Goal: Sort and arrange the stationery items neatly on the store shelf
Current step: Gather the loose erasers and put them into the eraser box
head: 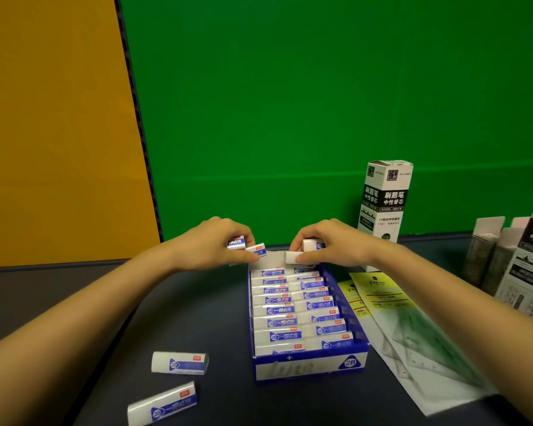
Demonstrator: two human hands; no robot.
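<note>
My left hand (216, 244) grips two erasers (246, 245); my right hand (330, 244) pinches two more (302, 252) above the far end of the blue box (311, 365) of erasers.

in front of me a flat green wall (320, 87) fills the far side, with a faint horizontal seam low across it. to the left stands an orange panel (50, 118), and a black notched strip (136, 124) runs down between the two. below them lies the dark matte shelf (197, 318).
</note>
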